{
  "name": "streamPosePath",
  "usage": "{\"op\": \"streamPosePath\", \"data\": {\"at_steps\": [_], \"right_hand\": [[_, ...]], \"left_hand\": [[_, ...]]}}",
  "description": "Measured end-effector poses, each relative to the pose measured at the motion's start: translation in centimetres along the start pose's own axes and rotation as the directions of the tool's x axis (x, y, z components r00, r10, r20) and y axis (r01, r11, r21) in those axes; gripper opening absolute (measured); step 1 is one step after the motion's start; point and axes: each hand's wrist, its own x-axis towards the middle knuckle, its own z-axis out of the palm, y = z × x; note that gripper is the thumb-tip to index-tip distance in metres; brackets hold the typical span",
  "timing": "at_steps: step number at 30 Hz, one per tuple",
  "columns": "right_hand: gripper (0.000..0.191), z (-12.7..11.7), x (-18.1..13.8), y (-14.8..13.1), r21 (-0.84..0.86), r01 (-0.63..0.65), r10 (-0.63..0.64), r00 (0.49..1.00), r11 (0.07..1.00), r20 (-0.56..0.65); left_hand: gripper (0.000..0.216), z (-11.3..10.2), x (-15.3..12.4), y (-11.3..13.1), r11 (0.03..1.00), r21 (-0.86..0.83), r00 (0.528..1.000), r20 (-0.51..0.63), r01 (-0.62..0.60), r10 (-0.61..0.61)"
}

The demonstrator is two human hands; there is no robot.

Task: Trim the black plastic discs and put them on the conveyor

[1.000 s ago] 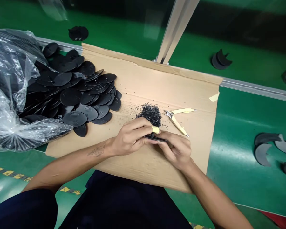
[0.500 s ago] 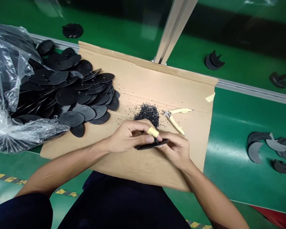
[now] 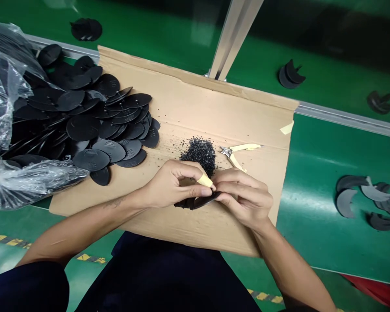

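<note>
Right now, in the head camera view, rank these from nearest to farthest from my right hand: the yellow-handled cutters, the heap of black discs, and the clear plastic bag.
From the right hand:
1. Yellow-handled cutters, just beyond the hand on the cardboard.
2. Heap of black discs, off to the left, spilling onto the cardboard.
3. Clear plastic bag, at the far left edge.
</note>
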Motion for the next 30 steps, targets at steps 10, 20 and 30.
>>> {"op": "streamPosePath", "data": {"at_steps": [10,20,30], "right_hand": [[0.033,-3.3,0.2,1.1,-0.381,-0.010,0.046,0.995,0.924,0.085],[0.038,-6.3,-0.6,3.5,-0.666,-0.139,0.235,0.970,0.733,0.056],[0.031,-3.3,0.3,0.1,-0.245,-0.126,0.154,0.983,0.961,0.096]], "left_hand": [[0.026,-0.2,0.1,-1.3,0.982,0.172,0.979,-0.170,-0.081,0.110],[0.029,-0.8,0.6,-1.6,0.981,0.165,0.956,-0.259,-0.099,0.140],[0.024,-0.7,0.4,-1.9,0.967,0.209,0.953,-0.233,-0.146,0.194]]}}
